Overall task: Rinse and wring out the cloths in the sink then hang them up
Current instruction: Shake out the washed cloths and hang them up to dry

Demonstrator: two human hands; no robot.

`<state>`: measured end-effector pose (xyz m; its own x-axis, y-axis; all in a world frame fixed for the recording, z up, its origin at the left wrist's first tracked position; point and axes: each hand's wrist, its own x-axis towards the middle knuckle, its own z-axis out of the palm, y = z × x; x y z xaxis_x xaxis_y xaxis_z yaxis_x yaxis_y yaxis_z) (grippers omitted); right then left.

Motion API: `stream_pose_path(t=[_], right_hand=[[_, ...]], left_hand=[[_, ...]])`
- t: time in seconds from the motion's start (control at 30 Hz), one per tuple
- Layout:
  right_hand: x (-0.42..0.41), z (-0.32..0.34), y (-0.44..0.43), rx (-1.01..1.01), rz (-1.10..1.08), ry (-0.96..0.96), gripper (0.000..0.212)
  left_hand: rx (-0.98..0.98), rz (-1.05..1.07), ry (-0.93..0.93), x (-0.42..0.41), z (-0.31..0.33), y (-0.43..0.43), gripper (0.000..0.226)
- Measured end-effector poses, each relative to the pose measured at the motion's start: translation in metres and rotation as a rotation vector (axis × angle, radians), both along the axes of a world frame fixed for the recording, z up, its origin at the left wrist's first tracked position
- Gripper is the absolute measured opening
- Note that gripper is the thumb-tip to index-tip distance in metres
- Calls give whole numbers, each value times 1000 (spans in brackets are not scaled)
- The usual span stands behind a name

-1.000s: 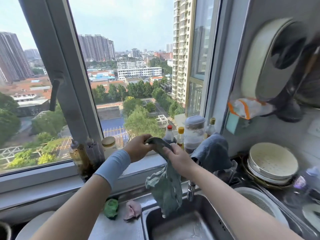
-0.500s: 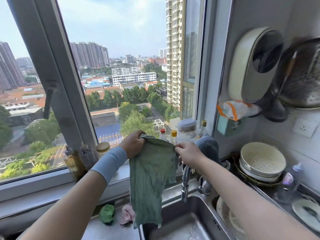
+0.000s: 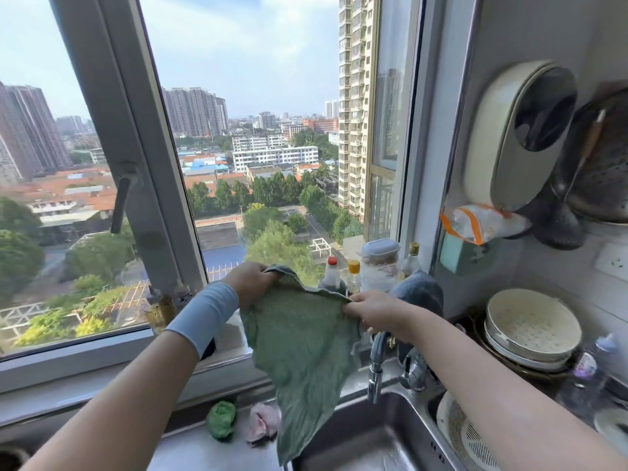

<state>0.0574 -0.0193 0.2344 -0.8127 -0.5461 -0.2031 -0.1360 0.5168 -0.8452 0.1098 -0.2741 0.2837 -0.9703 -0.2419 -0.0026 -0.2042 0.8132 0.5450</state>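
- The window frame [image 3: 129, 130] fills the view from 9 to 12 o'clock, with its sill running behind the sink.
- The steel sink [image 3: 373, 443] sits at 6 o'clock, low in the view.
- The green cloth [image 3: 306, 351] hangs spread out at mid-view. Its top edge is stretched between both hands, and its lowest corner dangles over the sink's left rim.
- A blue-grey cloth [image 3: 423, 292] is draped at 2 o'clock of the right grip, behind the tap.
- The left grip [image 3: 251, 283] is curled tight round the green cloth's top corner at 10 o'clock.
- The right grip [image 3: 373, 312] pinches the cloth's other top corner at 2 o'clock.
- The tap [image 3: 375, 362] curves down just below the right grip.
- A green wad [image 3: 221, 419] and a crumpled pink cloth [image 3: 261, 424] lie side by side on the steel desk [image 3: 190, 453], at 7 o'clock of the hanging cloth.
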Motion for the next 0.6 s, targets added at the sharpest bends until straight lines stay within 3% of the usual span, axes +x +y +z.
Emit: stream_pose_path(t=[0.07, 0.13, 0.17, 0.23, 0.3, 0.37, 0.43, 0.47, 0.53, 0.6], right_hand=[[-2, -3, -5, -296, -84, -176, 34], [-7, -9, -4, -531, -48, -379, 50], [-6, -14, -3, -492, 28, -418, 52], [1, -29, -5, -191, 167, -395, 48], [4, -40, -11, -16, 152, -376, 52], [3, -42, -18, -105, 86, -457, 37], [-3, -39, -23, -379, 5, -583, 20], [-6, -38, -25, -552, -18, -656, 20], [-9, -39, -28, -818, 10, -784, 25], [-7, -46, -31, -682, 34, -729, 30]], left_hand=[[4, 56, -1, 4, 0, -8, 41], [137, 138, 12, 6, 0, -15, 48], [256, 185, 4, 6, 0, -17, 51], [425, 253, -13, 10, -1, -19, 55], [384, 246, 5, 13, -2, -21, 54], [277, 224, 0, 15, -5, -25, 50], [257, 275, -70, 16, -7, -29, 51], [316, 309, -105, 17, -8, -32, 50], [652, 333, -155, 19, -11, -40, 44], [993, 256, -189, 23, -14, -48, 29]])
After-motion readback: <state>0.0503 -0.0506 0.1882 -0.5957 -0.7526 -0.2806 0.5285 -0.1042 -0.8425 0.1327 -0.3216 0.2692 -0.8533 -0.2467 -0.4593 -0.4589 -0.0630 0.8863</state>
